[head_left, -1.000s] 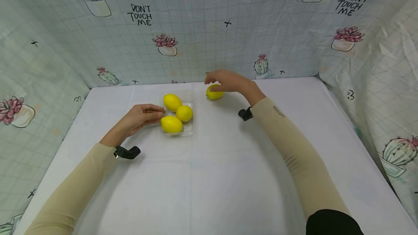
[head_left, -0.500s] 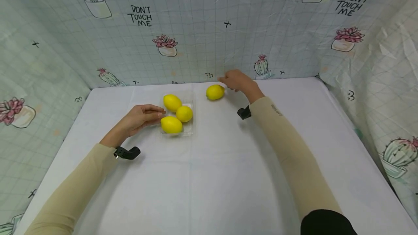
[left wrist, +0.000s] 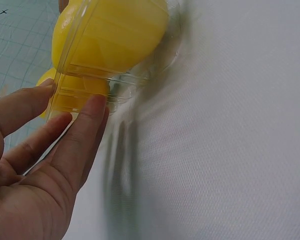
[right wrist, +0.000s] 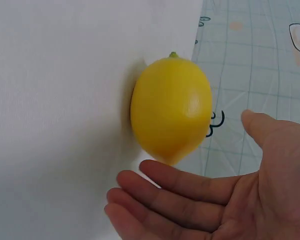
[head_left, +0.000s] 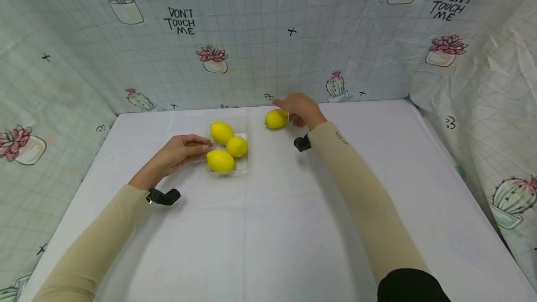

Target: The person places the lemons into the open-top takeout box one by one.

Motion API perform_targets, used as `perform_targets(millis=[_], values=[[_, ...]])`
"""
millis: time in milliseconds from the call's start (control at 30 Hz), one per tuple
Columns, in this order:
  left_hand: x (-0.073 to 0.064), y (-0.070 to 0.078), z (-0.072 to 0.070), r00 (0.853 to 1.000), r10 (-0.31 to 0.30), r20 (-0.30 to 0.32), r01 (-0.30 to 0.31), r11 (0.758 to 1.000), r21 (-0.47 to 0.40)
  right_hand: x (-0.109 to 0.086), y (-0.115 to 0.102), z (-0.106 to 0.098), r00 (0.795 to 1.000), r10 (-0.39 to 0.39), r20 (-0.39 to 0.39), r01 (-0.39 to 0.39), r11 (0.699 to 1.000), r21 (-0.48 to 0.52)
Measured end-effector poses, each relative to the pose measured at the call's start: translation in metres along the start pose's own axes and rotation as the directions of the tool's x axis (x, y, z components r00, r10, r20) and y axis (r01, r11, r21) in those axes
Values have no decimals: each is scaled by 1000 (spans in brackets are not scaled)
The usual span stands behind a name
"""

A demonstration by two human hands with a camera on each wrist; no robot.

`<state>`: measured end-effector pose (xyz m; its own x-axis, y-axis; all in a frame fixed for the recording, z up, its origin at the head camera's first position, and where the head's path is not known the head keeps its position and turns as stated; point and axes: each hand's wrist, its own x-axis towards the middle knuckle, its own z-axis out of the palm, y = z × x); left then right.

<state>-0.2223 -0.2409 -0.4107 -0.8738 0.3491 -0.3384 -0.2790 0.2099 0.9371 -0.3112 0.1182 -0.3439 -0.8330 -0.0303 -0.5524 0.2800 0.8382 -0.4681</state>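
In the head view three yellow lemons lie in a clear plastic tray left of the table's middle. My left hand is at the tray's left side; in the left wrist view the thumb and fingers pinch its rim and wall. Another lemon lies on the table to the right of the tray, near the back edge. Beside its right end is my right hand, fingers spread apart from the thumb and slightly bent. A small gap shows between that hand and the lemon.
A white cloth covers the table. Right behind its back edge hangs a printed curtain with cactus drawings, which also closes off both sides. A black device is strapped to the left wrist, and another to the right.
My right hand drew back from over the lone lemon to its right, then came a little left towards it again. The left hand and the tray stay where they were.
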Motion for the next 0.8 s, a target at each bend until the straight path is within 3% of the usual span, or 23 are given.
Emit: perform_targets(millis=[200,567,667,800], values=[[1,-2,0,1000,3,-8,-3,1000,0,1,-4,6,1000,8,5,-8,1000,2],[-1,-2,0,1000,21,-2,-21,1000,-5,9,-8,5,989,-140,53,146,981,-128],[-1,-2,1,1000,19,-6,-19,1000,-9,9,-9,4,976,-191,106,206,966,-155],[-1,-2,1,1000,10,-6,-10,1000,-8,9,-11,6,939,-279,199,319,924,-212]])
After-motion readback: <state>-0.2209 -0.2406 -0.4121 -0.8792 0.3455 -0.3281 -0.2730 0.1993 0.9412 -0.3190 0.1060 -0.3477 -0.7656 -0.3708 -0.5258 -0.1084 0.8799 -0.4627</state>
